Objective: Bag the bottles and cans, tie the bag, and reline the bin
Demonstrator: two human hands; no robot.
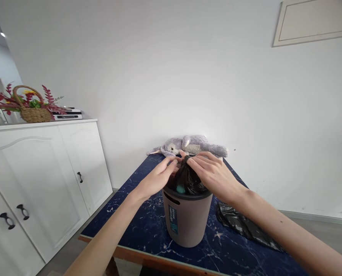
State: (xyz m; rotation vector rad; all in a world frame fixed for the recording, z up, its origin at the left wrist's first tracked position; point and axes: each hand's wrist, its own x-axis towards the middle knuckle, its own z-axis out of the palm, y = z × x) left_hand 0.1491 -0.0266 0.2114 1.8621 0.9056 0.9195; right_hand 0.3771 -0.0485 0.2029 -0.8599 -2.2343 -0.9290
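Several fingers (195, 165) pinch a twisted, glossy black plastic bag (192, 183).

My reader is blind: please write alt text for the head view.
A person's right hand and left hand are at the gathered neck of a black bag in a brown bin on a blue table, the right pinching it. Behind lies a plush toy; at right, black plastic.
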